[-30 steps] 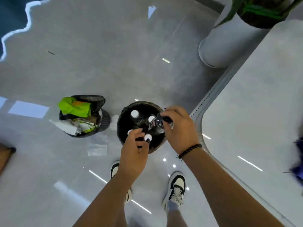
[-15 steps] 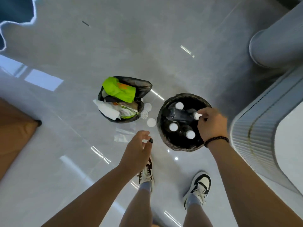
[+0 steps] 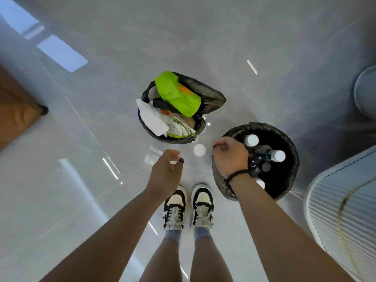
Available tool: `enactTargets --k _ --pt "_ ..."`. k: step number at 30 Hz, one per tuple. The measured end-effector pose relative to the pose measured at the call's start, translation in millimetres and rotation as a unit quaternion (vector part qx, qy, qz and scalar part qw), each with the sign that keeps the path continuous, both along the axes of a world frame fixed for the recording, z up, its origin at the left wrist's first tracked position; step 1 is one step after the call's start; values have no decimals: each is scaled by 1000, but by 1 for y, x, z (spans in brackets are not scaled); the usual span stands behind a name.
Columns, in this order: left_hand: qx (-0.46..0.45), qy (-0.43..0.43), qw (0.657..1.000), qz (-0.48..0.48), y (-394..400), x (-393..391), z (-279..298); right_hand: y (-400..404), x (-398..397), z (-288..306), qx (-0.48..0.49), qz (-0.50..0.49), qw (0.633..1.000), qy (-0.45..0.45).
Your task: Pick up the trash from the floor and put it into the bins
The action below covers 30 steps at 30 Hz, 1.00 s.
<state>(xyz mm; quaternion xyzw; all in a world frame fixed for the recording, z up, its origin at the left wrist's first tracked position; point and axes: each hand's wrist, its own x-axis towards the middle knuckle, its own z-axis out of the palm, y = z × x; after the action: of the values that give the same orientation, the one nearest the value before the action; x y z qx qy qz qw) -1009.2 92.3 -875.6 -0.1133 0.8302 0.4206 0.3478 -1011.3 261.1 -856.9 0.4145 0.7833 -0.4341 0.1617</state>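
White cap (image 3: 199,149) is lying on floor (image 3: 101,200), bottle bin (image 3: 293,151) at its 3 o'clock. Left hand (image 3: 165,176) is hovering loose-fingered; right hand (image 3: 230,157) is curling (contents indeterminable).

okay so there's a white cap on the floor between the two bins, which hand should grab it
Probably the left hand: open, holding nothing, just short of the white cap. The right hand is about as close, but sits curled over the rim of the bottle bin.
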Motion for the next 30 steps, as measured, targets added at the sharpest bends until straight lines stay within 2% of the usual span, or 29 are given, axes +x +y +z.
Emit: enactTargets --k 5,9,11,13,15,17,20,23,28,30 --pt "-29 -45 995 85 -23 12 -81 -45 -8 -89 -109 -27 991 -77" --pt "-66 -73 989 108 -38 22 -145 -60 5 -149 -93 75 983 -137" --pt "-90 -52 993 58 -43 27 -175 -58 17 -179 -62 120 979 -152" --pt "-108 -9 993 -47 -46 33 -203 -54 27 -205 -52 139 978 -150" --pt "-134 39 980 -141 -48 36 -228 -47 33 -228 -50 160 975 -144" --pt "-162 108 963 -187 -48 33 -252 -36 36 -248 -23 166 977 -130" --pt "-238 198 919 -244 -54 25 -286 -25 37 -269 25 157 985 -67" --pt "-294 200 879 -317 -62 14 -305 -17 31 -278 79 235 967 -50" --pt "-311 186 825 -433 -72 -10 -329 -8 17 -303 148 362 919 -53" --pt "-298 215 794 -485 -76 -15 -333 -7 17 -310 155 392 905 -55"
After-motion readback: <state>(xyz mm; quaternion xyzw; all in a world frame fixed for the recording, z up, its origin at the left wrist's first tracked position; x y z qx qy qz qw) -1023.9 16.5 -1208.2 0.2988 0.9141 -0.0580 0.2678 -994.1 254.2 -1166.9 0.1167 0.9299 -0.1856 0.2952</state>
